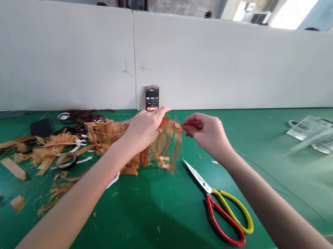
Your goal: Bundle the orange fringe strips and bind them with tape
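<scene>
A green bench (140, 232) holds scraps of orange fibre (46, 154) and a tape roll (66, 160) at far left. Near the middle, the left hand (146, 128) has its grip closed over a bundle of orange strands (166, 148). A phone (152, 99) leans on the white partition (224, 67) behind. The right hand (208, 132) pinches the bundle's right edge. Red-and-yellow scissors (224, 204) lie just below; clear packets (311, 126) sit far right.

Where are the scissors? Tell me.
In the head view, the scissors lie on the green table, just below the right hand and the orange strips.
</scene>
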